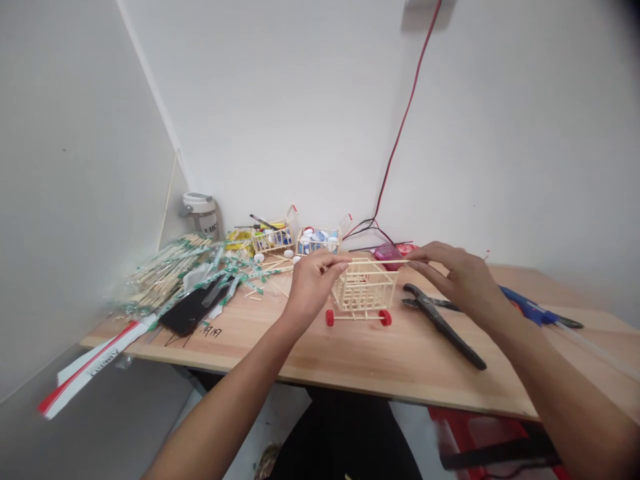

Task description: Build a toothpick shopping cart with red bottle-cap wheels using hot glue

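A thin wooden stick spans level between my two hands, over the top of a miniature shopping cart. My left hand pinches its left end between thumb and fingers. At the other end, my right hand pinches it the same way. The small cart is built of pale sticks and stands upright on the table on red wheels, just beneath the stick. Whether the stick touches the cart's top rim, I cannot tell. Black-handled pliers lie to the right of the cart, below my right hand.
Packs of wrapped sticks and a dark phone cover the table's left side. Two finished-looking carts with small items stand at the back, near a lidded bottle. A blue glue gun lies right; a red cord hangs down the wall.
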A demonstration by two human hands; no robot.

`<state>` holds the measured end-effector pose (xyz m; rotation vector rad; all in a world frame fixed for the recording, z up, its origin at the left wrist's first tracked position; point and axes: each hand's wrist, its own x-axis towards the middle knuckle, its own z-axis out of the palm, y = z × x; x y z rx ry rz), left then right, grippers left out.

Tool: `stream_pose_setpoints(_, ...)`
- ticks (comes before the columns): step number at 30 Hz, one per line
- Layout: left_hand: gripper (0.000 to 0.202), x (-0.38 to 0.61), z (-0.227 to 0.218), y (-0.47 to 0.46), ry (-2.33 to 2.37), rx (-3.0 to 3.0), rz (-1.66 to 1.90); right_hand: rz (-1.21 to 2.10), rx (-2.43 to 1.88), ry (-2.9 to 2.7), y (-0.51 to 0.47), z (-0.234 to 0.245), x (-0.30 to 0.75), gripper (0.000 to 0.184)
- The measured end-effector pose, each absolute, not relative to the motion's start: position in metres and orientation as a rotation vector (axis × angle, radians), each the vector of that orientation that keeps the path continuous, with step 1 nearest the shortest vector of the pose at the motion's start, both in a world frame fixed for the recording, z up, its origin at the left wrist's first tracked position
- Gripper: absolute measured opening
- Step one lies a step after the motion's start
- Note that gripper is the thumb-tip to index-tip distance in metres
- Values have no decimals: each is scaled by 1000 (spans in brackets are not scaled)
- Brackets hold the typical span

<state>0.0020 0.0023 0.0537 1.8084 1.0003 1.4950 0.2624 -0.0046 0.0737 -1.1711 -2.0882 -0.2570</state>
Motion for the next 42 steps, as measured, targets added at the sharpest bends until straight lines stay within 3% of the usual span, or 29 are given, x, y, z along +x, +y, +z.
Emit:
stream_pose_setpoints(8, 10, -1, 41, 7, 1039, 1731, 1494, -68, -1251, -2014, 1, 59, 260, 20)
stream_pose_setpoints(18, 18, 1, 40, 2, 1083, 2010, 1495, -77, -1249, -2026, 10, 48, 268, 18)
stream_pose_setpoints(42, 18, 3, 38, 2, 1092, 2044, 1468, -182, -1152, -2093, 16, 40, 270, 15)
